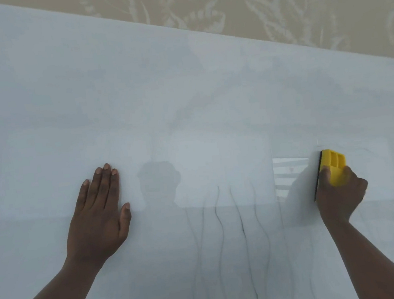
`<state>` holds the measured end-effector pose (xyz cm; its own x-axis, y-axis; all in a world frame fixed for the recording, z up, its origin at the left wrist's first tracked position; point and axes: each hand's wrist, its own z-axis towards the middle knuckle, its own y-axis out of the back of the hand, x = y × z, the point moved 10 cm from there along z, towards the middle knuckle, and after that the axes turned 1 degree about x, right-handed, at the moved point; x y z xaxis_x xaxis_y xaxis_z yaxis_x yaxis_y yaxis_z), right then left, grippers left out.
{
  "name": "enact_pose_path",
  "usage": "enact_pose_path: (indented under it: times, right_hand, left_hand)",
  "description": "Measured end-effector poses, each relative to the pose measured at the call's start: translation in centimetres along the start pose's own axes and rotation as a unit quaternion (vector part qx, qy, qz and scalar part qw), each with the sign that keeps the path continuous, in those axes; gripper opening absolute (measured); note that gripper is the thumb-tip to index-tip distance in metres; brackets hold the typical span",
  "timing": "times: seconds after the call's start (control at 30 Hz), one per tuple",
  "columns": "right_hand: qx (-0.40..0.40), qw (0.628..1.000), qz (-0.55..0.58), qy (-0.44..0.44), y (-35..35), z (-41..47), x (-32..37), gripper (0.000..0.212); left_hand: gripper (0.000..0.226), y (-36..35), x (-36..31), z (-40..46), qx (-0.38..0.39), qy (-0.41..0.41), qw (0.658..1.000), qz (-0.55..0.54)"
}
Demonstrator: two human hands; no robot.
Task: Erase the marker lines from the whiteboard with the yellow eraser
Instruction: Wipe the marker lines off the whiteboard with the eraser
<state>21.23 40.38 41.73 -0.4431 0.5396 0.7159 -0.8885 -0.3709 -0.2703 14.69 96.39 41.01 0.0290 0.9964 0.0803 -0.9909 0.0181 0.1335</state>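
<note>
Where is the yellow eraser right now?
In the head view, the yellow eraser is at the right, gripped by the right hand against the whiteboard, to the right of the wavy marker lines.

Single head-worn view, looking steeply down, close over the whiteboard (187,102), patterned surface (274,4) beyond

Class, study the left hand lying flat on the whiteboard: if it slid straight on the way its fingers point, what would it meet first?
Nothing, it seems: ahead of the left hand lies only bare whiteboard, up to its top edge.
</note>
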Motion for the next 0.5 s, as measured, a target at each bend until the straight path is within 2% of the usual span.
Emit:
enact_pose_path:
  times: [0.07,0.23,0.37,0.5]
  right_hand:
    - [-0.008,1.000,0.029,0.000,-0.2,-0.9,0.9,0.069]
    - [-0.006,0.987,0.062,0.146,-2.8,-8.7,8.5,0.058]
    - [0.046,0.965,0.113,0.232,-4.8,-18.7,13.9,0.057]
    - [0.090,0.934,0.107,0.328,-5.3,-27.1,16.9,0.054]
  left_hand:
    - [0.070,0.0,0.0,-0.1,-0.002,0.000,1.000,0.006]
    - [0.069,-0.1,0.0,-0.4,0.002,0.005,1.000,0.009]
    - [0.067,-0.3,-0.1,-0.9,0.009,0.014,1.000,0.006]
    - [0.067,-0.7,-0.3,-1.8,0.017,0.024,1.000,0.005]
